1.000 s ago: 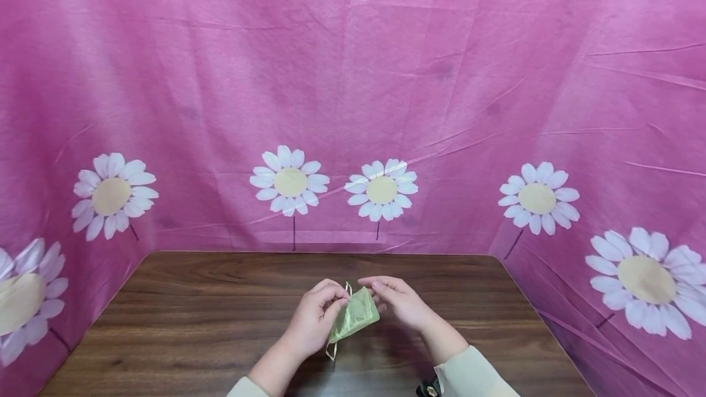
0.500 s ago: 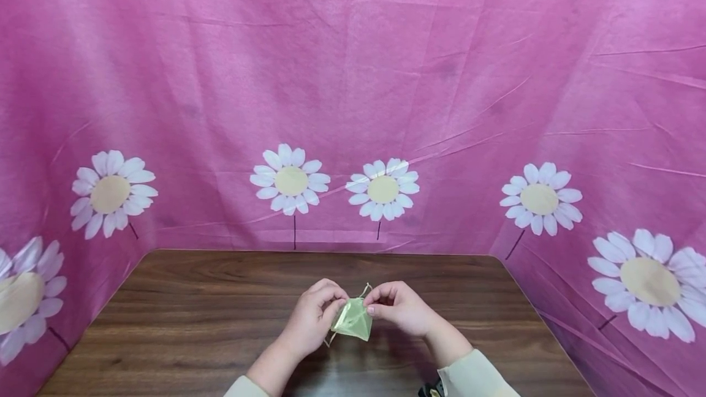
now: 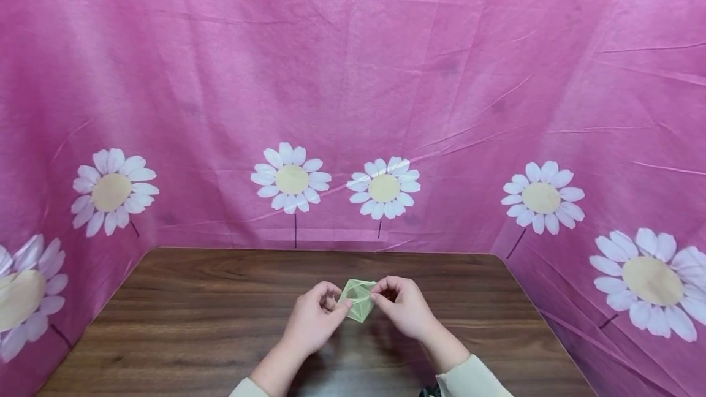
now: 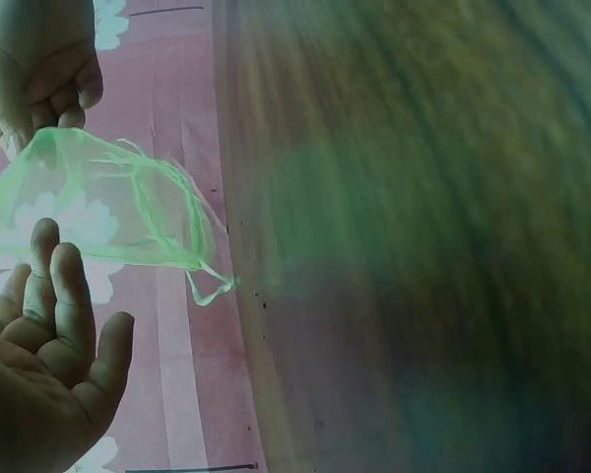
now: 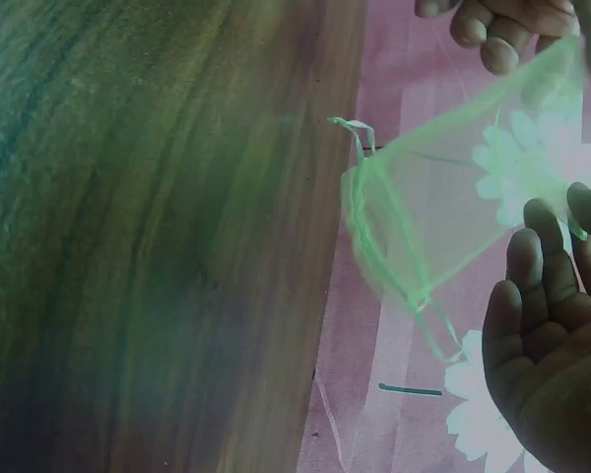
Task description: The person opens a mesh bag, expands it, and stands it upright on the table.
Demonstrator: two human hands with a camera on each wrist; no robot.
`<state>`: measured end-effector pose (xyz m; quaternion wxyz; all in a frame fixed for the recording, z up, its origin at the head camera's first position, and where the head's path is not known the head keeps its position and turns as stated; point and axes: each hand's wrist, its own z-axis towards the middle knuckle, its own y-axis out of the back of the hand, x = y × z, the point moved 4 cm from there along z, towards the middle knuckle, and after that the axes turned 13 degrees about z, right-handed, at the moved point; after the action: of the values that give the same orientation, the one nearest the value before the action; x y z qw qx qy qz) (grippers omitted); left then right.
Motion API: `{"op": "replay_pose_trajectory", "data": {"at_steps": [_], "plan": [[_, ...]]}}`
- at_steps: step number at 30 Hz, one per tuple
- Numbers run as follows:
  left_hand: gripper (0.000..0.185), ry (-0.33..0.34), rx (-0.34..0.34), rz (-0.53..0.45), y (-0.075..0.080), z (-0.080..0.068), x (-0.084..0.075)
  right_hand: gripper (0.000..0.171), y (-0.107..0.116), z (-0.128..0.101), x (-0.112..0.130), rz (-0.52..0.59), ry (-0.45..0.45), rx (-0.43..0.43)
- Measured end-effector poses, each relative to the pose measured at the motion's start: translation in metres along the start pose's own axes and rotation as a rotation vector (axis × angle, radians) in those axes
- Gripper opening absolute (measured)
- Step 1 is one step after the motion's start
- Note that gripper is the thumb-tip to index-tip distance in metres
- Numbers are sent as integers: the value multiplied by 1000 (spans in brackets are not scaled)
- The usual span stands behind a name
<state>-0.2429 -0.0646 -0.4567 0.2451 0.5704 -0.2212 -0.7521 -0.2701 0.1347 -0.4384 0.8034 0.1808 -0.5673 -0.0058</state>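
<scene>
The left hand [image 3: 314,318] and right hand [image 3: 405,308] each pinch one side of the small sheer green organza drawstring pouch [image 3: 358,299], spreading its mouth above the dark wooden table [image 3: 193,323], pink daisy-printed backdrop cloth [image 3: 353,109] beyond.

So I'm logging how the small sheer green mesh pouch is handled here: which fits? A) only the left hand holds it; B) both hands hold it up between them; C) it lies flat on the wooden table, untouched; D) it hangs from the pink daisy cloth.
B: the left hand and right hand each pinch a side of the small sheer green mesh pouch, holding it above the wooden table.
</scene>
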Motion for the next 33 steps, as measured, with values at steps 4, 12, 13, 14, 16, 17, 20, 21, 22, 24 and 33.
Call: {"op": "replay_pose_trajectory", "data": {"at_steps": [4,12,13,14,16,17,20,21,22,24,33], "plan": [[6,-19,-32,-1,-3,1,-1,10,-2,-1,0,-21,24,-20],[6,-7,-106,97,-4,-2,-3,14,-6,-3,0,-57,30,-24],[8,1,-120,119,-4,-3,-3,17,-7,-4,1,-68,39,-25],[11,11,-134,142,-4,-3,-3,20,-8,-4,1,-82,52,-25],[14,36,-156,184,-4,-3,-3,23,-10,-5,2,-131,85,-28],[15,45,-162,196,-4,-4,-3,23,-11,-6,3,-162,102,-30],[18,57,-182,221,-4,-4,-3,20,-13,-8,5,-236,126,-40],[18,57,-188,221,-4,-4,-3,19,-13,-8,5,-251,118,-40],[18,57,-192,221,-4,-5,-4,18,-14,-8,5,-255,107,-36],[18,48,-203,219,-4,-5,-5,16,-15,-9,5,-255,74,-22],[17,40,-202,205,-7,-8,-7,6,-21,-11,4,-247,26,17]]}}
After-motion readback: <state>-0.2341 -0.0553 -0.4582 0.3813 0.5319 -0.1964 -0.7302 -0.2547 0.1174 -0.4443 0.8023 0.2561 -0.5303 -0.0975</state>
